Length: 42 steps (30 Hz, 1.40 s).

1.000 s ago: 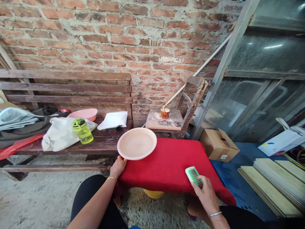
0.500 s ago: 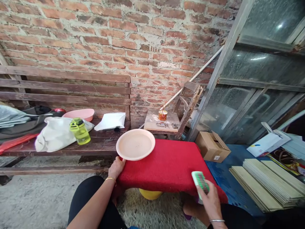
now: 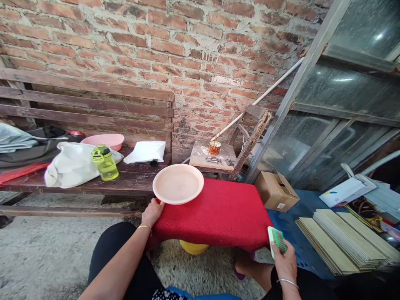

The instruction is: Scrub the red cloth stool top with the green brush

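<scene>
Gripping a brush (image 3: pixel 276 241), the right hand (image 3: pixel 286 259) holds it at the right front corner of the red cloth (image 3: pixel 215 212). The left hand (image 3: pixel 152 213) touches the cloth's left edge beside a basin (image 3: pixel 178 184), its grip unclear.

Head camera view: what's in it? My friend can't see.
The right hand holds a green-bristled scrub brush by the right end of a red tablecloth; the left hand touches its left edge near a pale basin. A brick wall stands behind.
</scene>
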Tool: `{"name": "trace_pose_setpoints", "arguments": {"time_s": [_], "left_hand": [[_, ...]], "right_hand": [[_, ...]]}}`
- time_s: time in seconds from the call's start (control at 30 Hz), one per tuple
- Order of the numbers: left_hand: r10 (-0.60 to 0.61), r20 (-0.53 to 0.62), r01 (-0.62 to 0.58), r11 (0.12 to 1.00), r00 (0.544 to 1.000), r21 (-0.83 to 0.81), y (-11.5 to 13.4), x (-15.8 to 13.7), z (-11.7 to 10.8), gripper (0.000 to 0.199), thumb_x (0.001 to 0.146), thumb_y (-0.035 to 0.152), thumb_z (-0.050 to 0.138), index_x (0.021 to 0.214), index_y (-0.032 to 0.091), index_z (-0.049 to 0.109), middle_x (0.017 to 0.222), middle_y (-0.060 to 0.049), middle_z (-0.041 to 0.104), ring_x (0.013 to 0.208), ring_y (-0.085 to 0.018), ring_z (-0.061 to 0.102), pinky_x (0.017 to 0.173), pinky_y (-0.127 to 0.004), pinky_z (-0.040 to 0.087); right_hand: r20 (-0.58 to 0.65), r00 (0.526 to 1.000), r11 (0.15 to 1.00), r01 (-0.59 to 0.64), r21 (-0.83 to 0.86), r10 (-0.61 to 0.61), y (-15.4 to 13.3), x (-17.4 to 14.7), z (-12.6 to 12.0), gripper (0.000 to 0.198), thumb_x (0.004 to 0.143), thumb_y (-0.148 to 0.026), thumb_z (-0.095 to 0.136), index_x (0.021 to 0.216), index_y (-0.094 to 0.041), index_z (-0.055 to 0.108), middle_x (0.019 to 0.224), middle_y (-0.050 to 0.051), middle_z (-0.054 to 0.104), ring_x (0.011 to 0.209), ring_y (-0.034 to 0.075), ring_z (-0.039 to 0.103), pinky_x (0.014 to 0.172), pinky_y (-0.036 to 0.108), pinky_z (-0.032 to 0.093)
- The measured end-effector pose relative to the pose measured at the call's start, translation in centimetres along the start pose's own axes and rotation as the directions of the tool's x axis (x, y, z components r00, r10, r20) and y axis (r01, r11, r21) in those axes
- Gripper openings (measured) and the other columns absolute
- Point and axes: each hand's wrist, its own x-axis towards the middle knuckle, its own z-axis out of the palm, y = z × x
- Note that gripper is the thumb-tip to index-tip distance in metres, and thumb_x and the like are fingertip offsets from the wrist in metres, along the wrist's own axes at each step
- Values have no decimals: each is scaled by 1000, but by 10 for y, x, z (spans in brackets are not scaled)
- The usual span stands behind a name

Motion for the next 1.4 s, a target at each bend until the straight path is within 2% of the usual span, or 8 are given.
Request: {"name": "trace_pose_setpoints", "arguments": {"time_s": [0.27,0.4,0.57,0.7,0.83,1.0,1.23,1.4], "left_hand": [[12,-20,-12,1000,1000,13,2,-3,-1,59,94,62,29,119,13,51,121,-25,65,115,-38,63,96,-50,45],[-18,16,18,1000,1000,3,10,-12,-9,59,95,62,30,121,13,50,128,-25,61,118,-39,61,97,-51,45],[-29,1,29,999,1000,-14,21,-26,-17,53,96,57,33,122,14,49,127,-23,62,119,-37,60,97,-48,44],[-52,-15,52,998,999,-19,24,-29,-20,55,95,60,36,121,14,50,125,-23,63,118,-37,59,96,-47,43],[-36,-24,35,999,999,-27,24,-32,-23,57,95,60,36,123,13,50,125,-24,61,118,-38,59,95,-48,43],[-41,-30,40,999,999,-31,24,-33,-22,55,95,60,36,121,14,51,123,-23,62,116,-36,60,95,-47,43],[-29,-58,26,998,998,-66,24,-30,-16,57,95,62,35,120,14,51,121,-23,62,115,-36,59,95,-48,41],[-43,-70,37,996,997,-84,24,-30,-15,57,94,63,37,120,15,51,120,-23,62,116,-36,58,96,-48,39]], "right_hand": [[-7,990,985,-137,-107,138,-18,3,-2,86,67,-77,41,119,-11,59,89,19,67,95,41,60,83,55,50],[94,992,992,-77,-103,86,-22,6,-5,88,68,-75,42,126,-10,57,100,23,67,103,44,60,89,57,48],[86,971,967,-207,-152,221,-34,7,-9,83,71,-78,43,134,-26,54,124,27,58,114,47,58,88,60,47],[236,972,998,29,-64,-13,-82,-18,9,80,72,-80,47,128,-23,56,120,23,61,110,44,60,90,58,48],[403,813,907,381,178,-420,-154,-93,51,73,80,-77,46,120,-17,57,111,18,65,104,35,62,88,47,51],[531,584,776,569,272,-614,-198,-158,90,63,89,-71,37,125,-24,57,109,12,62,90,27,65,69,38,53],[485,773,880,475,-14,-409,-144,-98,66,79,82,-80,35,127,-17,54,112,19,61,110,38,57,81,47,51],[539,706,864,497,82,-458,-171,-121,71,71,84,-77,38,125,-22,55,116,16,60,106,35,60,80,43,50]]}}
